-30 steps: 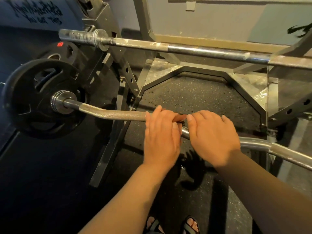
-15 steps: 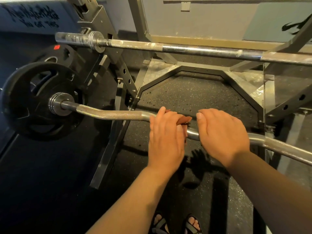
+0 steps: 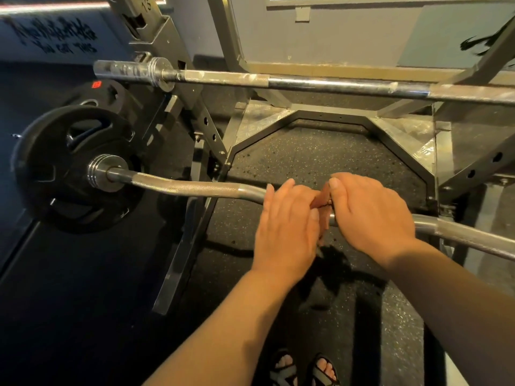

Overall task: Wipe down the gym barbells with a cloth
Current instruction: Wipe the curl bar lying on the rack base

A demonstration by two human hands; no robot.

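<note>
A bent silver curl bar runs left to right in front of me, with a black weight plate on its left end. Both hands lie over its middle. My left hand covers a small brownish cloth wrapped on the bar, fingers curled over it. My right hand grips the bar just to the right, its fingertips touching the cloth's edge. Only a scrap of cloth shows between the hands. A straight barbell rests higher up on the rack, farther away.
A grey steel rack with uprights and a floor frame stands behind the curl bar. A second black plate hangs at the left. Speckled rubber flooring lies below. My sandalled feet show at the bottom edge.
My right hand has slid left along the bar and closed the gap to my left hand, now touching the cloth. The left hand stayed on the cloth.
</note>
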